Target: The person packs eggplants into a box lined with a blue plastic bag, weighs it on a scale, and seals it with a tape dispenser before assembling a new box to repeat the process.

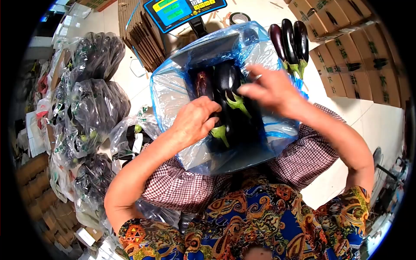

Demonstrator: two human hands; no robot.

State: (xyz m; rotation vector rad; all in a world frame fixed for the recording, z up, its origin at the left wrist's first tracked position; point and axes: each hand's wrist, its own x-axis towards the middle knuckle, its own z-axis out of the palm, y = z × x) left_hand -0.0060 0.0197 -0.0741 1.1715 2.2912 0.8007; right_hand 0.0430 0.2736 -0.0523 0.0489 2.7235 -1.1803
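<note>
A box lined with blue plastic film [169, 93] sits between my knees, holding several dark eggplants [227, 80] with green stems. My left hand [195, 121] reaches in from the left, its bent fingers closed on a reddish-purple eggplant [203, 84] along the left side. Part of that eggplant is hidden under the hand. Above the box's right side hovers my right hand [271, 89], slightly blurred, thumb and fingers apart with nothing visible between them. It is closest to the glossy eggplant in the middle.
Three loose eggplants [289, 41] lie on the floor beyond the box's right corner. A digital scale display [184, 11], tape roll [239, 18] and flattened cartons [143, 37] are ahead. Bagged eggplants [97, 104] line the left; stacked cartons [359, 65] stand at right.
</note>
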